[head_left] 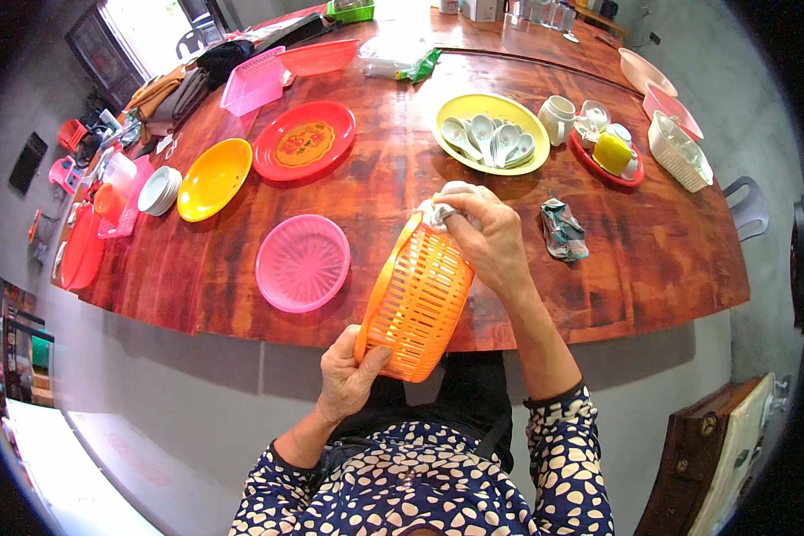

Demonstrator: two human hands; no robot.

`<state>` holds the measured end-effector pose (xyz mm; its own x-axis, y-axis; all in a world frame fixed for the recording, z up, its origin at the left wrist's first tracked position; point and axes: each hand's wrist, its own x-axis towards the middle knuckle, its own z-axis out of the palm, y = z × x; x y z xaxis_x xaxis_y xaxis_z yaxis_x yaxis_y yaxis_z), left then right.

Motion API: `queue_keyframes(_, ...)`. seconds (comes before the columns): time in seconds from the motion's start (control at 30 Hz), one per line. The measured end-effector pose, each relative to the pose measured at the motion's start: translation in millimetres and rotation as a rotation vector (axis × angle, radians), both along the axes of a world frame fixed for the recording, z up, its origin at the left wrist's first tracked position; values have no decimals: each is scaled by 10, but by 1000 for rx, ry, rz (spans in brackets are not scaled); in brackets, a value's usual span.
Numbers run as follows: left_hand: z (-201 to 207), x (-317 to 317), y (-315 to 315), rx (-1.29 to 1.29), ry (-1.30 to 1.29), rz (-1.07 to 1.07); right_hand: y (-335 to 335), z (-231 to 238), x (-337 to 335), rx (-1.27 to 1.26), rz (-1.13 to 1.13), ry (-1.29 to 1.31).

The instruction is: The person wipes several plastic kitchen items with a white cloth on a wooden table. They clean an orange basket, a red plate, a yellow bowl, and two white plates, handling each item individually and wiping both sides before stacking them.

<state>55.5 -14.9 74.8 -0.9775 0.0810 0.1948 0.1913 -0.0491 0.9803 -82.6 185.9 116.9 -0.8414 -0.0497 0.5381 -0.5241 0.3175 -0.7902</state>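
An orange slotted plastic basket (422, 299) is tilted on its side in front of me, partly over the table's near edge. My left hand (348, 371) grips its rim at the lower left, thumb on the outside. At the basket's upper end my right hand (489, 234) pinches a white cloth (435, 214) against the rim. Left of the basket lies a round pink basket (303, 263). A crumpled patterned cloth (563, 230) rests to the right of my right hand.
Beyond the hands stands a yellow bowl (529, 112) of white spoons (487, 138). A red tray (305, 140), a yellow plate (214, 180) and stacked white bowls (159, 190) sit to the left. Toward the right are a mug (556, 120), a red plate of cups (608, 170) and a white basket (679, 152).
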Motion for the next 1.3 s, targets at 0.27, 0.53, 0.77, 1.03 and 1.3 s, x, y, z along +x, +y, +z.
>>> queue_keyframes(0.27, -31, -68, 8, 116, -4, -30, -299, 158, 735, 383, 75, 484)
queue_keyframes(0.53, -209, -35, -42, 72, -4, 11, -184, 192, 565, 305, 74, 388)
queue_keyframes(0.77, -160, -110, 42, 160, -15, 119, 55, -230, 34, -247, -59, -92)
queue_keyframes(1.03, -277, -372, -11, 634, -141, 77, -542, -414, 981, 225, 105, 406)
queue_keyframes(1.3, -285, -437, 36, 638, -194, 121, -466, -342, 569, 145, 34, 393)
